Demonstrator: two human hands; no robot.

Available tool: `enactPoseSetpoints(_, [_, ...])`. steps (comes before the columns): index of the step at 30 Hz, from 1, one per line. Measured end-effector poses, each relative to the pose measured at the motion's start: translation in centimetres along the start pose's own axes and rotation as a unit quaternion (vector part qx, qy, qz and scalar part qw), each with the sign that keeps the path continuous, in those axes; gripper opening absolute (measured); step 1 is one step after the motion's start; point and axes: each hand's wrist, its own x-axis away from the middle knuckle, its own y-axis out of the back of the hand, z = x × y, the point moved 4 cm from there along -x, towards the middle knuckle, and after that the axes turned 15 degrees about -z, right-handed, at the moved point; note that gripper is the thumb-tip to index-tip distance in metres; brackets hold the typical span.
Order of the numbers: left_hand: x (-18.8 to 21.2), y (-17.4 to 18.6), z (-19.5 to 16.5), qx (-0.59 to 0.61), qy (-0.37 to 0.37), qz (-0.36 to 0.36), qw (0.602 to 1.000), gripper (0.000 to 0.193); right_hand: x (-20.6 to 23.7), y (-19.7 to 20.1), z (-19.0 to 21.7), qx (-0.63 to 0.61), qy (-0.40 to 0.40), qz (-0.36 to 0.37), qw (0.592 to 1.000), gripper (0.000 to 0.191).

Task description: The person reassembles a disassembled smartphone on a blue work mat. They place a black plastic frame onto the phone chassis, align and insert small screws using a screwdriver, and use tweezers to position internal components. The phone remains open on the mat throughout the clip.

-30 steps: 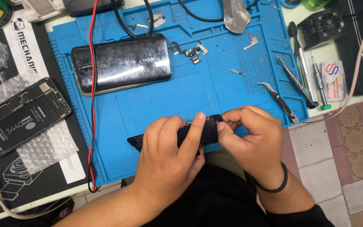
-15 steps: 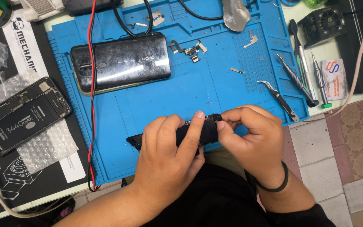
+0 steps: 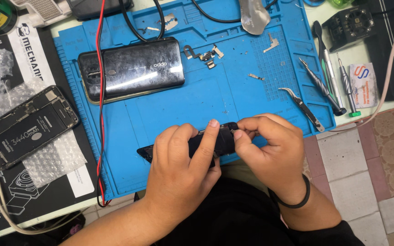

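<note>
Both my hands hold a thin black phone part (image 3: 215,142) over the near edge of a blue work mat (image 3: 233,95). My left hand (image 3: 178,173) wraps over its middle, index finger stretched along the top. My right hand (image 3: 270,150) pinches its right end between thumb and fingertips. Most of the part is hidden by my fingers; its left tip sticks out.
A black phone (image 3: 131,68) lies back-up on the mat under a red wire (image 3: 100,114). Small metal brackets (image 3: 206,53), tweezers (image 3: 303,108) and screwdrivers (image 3: 329,84) lie to the right. An opened phone (image 3: 23,125) rests on bubble wrap at left. Tiled floor is right.
</note>
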Motion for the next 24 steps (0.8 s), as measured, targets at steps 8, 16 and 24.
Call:
enactPoseSetpoints(8, [-0.4, 0.2, 0.0, 0.006, 0.002, 0.005, 1.0, 0.071, 0.1, -0.2, 0.0, 0.022, 0.011, -0.014, 1.0, 0.01])
enactPoseSetpoints(16, [-2.1, -0.5, 2.7, 0.056, 0.02, 0.066, 0.996, 0.078, -0.5, -0.5, -1.0, -0.032, -0.035, 0.063, 0.997, 0.021])
enactPoseSetpoints(24, [-2.8, -2.5, 4.8, 0.056, 0.038, 0.149, 0.986, 0.08, -0.9, 1.2, -2.8, 0.005, -0.043, 0.091, 0.995, 0.025])
